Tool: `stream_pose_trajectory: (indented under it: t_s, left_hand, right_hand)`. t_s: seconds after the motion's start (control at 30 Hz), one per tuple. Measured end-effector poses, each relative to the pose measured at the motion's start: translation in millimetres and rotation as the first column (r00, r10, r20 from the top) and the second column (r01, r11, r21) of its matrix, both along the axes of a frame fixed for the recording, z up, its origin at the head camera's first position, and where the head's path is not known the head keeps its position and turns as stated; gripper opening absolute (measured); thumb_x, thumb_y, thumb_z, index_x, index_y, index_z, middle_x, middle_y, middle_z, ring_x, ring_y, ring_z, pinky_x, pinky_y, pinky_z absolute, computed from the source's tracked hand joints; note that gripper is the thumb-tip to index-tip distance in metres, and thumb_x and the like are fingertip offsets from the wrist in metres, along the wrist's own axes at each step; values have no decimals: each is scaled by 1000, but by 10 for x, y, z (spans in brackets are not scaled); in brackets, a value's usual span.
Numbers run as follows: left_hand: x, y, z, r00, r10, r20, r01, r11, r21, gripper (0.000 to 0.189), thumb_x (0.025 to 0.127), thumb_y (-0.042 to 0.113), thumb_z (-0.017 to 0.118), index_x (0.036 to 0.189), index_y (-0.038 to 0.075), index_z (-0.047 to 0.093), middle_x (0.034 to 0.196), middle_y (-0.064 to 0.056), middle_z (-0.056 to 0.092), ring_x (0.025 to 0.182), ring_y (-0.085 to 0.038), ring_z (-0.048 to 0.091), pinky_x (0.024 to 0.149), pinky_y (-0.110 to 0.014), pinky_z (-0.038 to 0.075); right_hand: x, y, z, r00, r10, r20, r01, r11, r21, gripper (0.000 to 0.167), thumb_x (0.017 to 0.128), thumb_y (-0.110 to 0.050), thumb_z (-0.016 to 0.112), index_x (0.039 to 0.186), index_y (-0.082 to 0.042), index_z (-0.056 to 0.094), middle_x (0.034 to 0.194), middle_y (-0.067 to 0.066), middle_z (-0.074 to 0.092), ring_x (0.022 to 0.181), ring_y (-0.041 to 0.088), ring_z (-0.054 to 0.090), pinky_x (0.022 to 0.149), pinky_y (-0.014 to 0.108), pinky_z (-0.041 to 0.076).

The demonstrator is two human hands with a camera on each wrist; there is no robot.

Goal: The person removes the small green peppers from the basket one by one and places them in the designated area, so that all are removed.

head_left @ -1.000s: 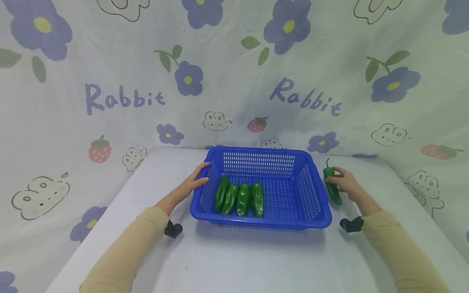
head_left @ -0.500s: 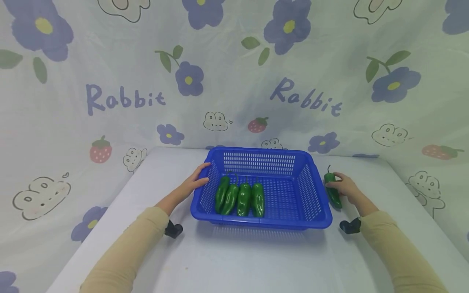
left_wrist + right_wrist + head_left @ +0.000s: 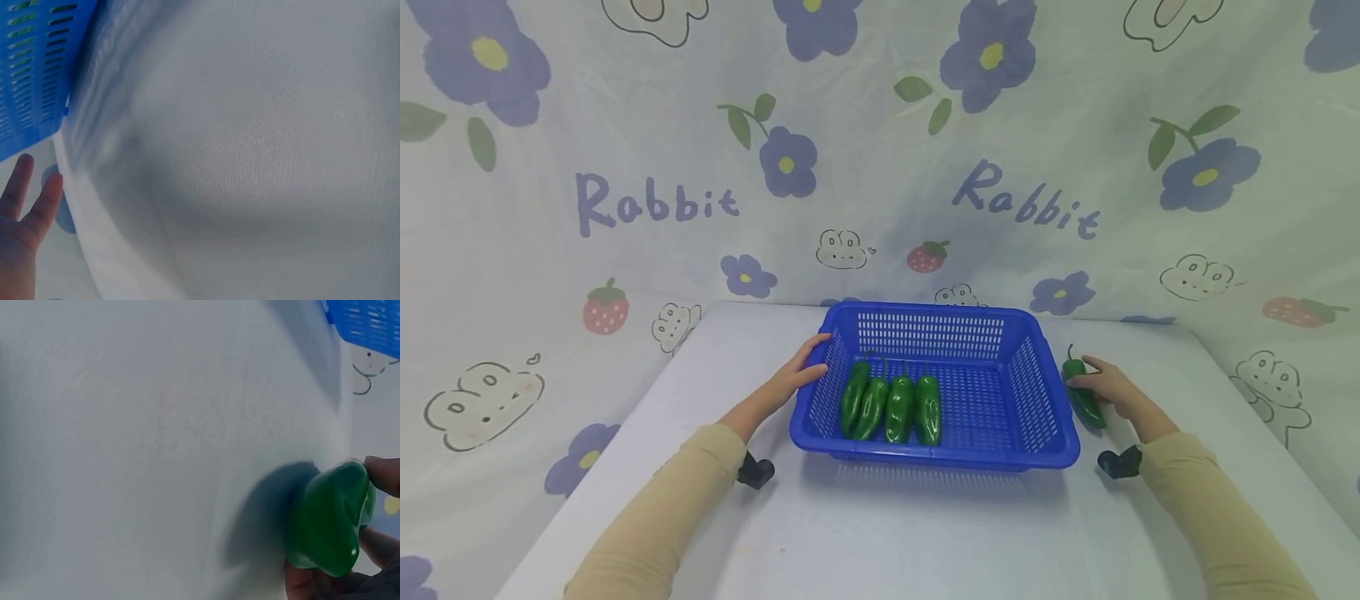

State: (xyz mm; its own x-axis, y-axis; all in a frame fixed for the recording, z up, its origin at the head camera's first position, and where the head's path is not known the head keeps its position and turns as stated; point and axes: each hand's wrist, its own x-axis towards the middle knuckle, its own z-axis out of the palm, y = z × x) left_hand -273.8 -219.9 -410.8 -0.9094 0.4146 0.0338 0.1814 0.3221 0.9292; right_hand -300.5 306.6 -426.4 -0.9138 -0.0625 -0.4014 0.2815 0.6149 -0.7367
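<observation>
A blue plastic basket [image 3: 936, 457] with slotted sides stands on the white table. Several glossy green chili peppers [image 3: 900, 408] lie side by side in its left half, stems toward the back. My left hand [image 3: 792, 377] is at the basket's left rim, fingers straight and spread, as the left wrist view also shows beside the basket wall [image 3: 37, 75]. To the right of the basket, my right hand [image 3: 1111, 390] pinches another green chili pepper [image 3: 1088, 410] between thumb and fingers, its stem pointing away. In the right wrist view this pepper [image 3: 328, 519] casts a shadow on the table.
The white table [image 3: 925, 542] ends at a hanging cloth [image 3: 880, 167] printed with flowers, rabbits and strawberries. Dark wrist-worn devices [image 3: 756, 469] show beneath both tan sleeves [image 3: 1217, 508].
My right hand and its pepper have shifted slightly toward the near side of the table. The left hand, the basket and the peppers inside look the same.
</observation>
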Motion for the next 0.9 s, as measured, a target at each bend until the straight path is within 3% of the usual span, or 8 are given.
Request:
stream_pose_trajectory:
  t_s: [0.2,0.3,0.43,0.5,0.9]
  left_hand:
    - [22,3,10,1000,5,-16,-6,1000,-13,60,94,27,41,145,15,13,152,-20,2,137,-43,7,107,-61,9]
    - [60,31,72,1000,6,-3,-6,1000,-7,59,94,24,40,145,14,13,152,-21,1,137,-44,7,107,-61,9]
    - [58,35,67,1000,6,0,-6,1000,1,59,94,21,39,145,13,13,151,-21,2,137,-44,8,107,-61,9]
    - [15,6,-6,1000,7,-14,-7,1000,2,59,94,25,40,145,15,13,152,-20,2,137,-43,9,107,-61,10]
    - [21,10,6,1000,-1,-20,0,1000,-9,60,94,28,40,145,13,12,151,-22,3,136,-45,11,106,-62,11]
  right_hand:
    - [-4,17,30,1000,-6,0,6,1000,4,81,90,-28,52,143,3,0,141,39,13,128,51,22,102,56,29]
    - [-8,14,73,1000,-20,-13,20,1000,3,82,90,-28,51,143,3,-3,141,39,10,129,51,19,102,56,29]
    - [19,-6,190,999,-4,-53,4,1000,-6,83,90,-29,51,143,3,-4,141,40,6,130,53,14,102,59,27]
    - [48,-30,274,997,11,-70,-12,1000,-12,82,91,-28,51,142,4,-4,141,40,6,130,53,13,102,60,26]
    - [122,-131,559,987,56,-153,-62,997,-35,80,93,-34,49,143,5,0,142,39,11,129,52,18,101,58,29]
